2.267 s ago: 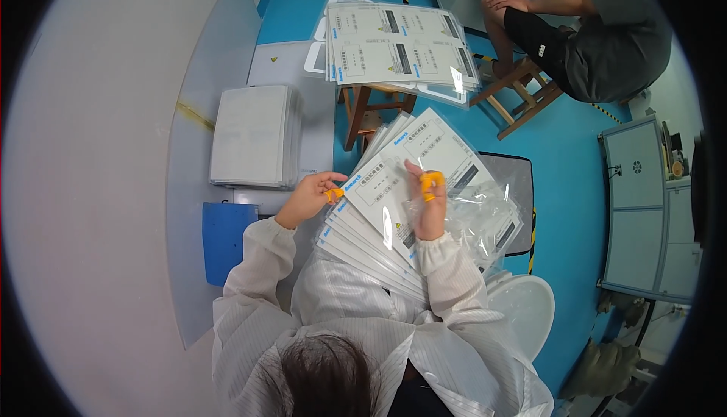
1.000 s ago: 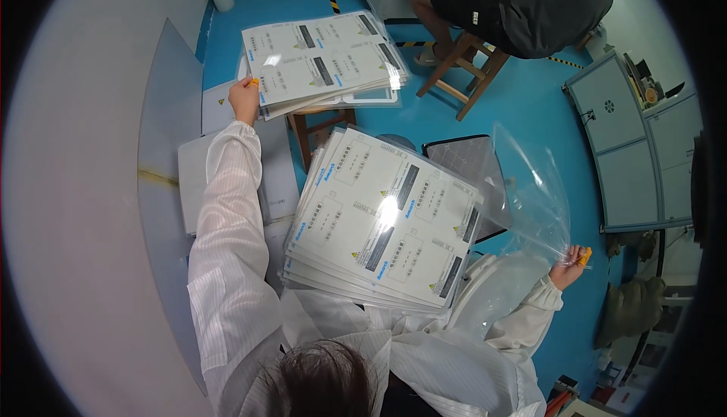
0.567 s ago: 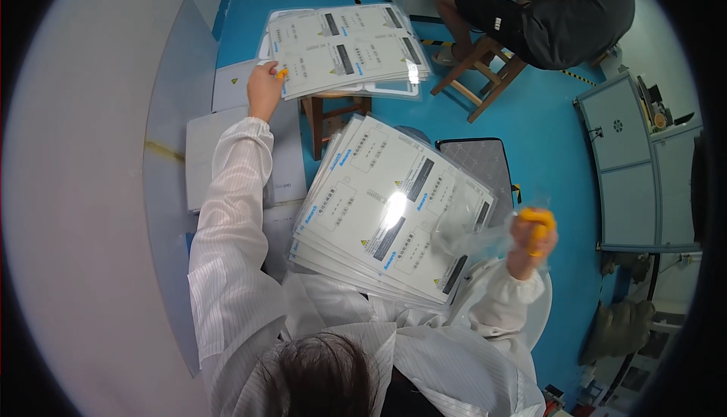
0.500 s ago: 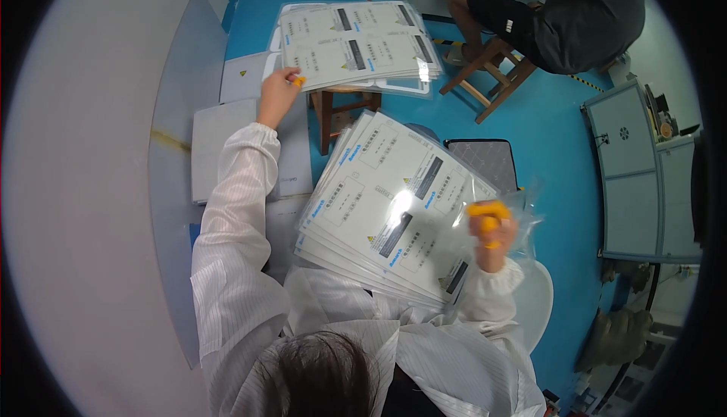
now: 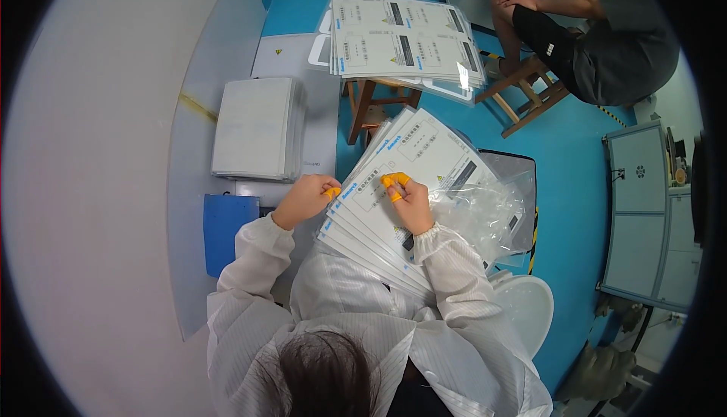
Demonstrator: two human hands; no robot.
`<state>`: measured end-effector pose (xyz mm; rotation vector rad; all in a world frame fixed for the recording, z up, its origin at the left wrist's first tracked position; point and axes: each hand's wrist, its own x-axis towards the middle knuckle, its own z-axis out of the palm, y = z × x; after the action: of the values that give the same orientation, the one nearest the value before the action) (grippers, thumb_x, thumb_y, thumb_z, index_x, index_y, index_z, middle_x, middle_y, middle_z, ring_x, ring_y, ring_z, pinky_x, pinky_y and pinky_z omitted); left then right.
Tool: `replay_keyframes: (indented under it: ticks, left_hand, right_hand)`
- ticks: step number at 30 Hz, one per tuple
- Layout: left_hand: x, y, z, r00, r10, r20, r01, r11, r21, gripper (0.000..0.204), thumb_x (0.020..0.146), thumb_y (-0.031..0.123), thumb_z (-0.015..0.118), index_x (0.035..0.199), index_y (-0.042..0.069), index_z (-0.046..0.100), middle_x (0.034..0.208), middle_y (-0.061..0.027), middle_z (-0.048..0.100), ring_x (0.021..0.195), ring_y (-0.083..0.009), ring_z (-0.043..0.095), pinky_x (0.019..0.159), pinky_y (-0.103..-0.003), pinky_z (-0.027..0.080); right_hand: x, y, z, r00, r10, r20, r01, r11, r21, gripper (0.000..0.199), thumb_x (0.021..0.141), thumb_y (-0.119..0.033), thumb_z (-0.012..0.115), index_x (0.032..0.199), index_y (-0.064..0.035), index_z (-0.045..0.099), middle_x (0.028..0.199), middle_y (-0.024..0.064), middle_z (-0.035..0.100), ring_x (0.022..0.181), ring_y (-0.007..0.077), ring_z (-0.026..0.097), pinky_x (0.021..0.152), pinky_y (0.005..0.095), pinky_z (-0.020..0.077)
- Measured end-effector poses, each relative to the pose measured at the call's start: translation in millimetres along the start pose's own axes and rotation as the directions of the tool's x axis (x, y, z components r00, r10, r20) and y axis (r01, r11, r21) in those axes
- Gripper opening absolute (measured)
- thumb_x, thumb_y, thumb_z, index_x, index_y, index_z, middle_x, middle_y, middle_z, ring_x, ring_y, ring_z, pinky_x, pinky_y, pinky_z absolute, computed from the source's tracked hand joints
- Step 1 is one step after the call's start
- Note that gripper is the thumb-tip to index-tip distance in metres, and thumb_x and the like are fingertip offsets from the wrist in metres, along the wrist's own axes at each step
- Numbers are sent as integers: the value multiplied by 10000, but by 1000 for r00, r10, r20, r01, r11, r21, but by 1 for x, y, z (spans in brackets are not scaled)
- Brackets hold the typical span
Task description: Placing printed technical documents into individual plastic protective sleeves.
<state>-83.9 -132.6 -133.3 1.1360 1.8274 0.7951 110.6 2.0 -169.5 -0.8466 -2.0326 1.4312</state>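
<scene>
A fanned stack of printed label sheets [image 5: 443,144], pale with dark blocks and blue marks, rests across my lap. My left hand [image 5: 305,201] is closed at the stack's left edge, its yellow-covered fingertip beside the top sheet; whether it pinches that sheet is hidden. Over the middle of the sheets, my right hand [image 5: 409,203] has its yellow-covered fingers and thumb pressed together; I cannot make out anything between them. Crumpled clear plastic film [image 5: 485,216] lies over the stack's right side, next to my right wrist.
Ahead, a second pile of printed sheets [image 5: 409,31] sits on a wooden stool [image 5: 363,110]. White boards [image 5: 254,129] are stacked at left, with a blue box [image 5: 227,228] nearer. At far right, a person [image 5: 621,46] sits on another stool. A round white seat [image 5: 526,311] stands at right.
My left hand has left the far pile and come back to the near stack's left edge. My right hand has moved leftward over the sheets. The view has shifted slightly.
</scene>
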Motion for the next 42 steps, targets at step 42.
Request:
replay_keyframes:
  ticks: [42]
  left_hand:
    - [-9,9,3,999,-5,-35,-7,937,-348,395,771,-48,577,1163,-11,553,884,-116,641,753,-131,599,684,-219,480]
  right_hand:
    - [-18,-25,25,994,-7,107,15,997,-74,147,763,-72,557,883,12,567,958,146,568,849,321,577,733,372,466]
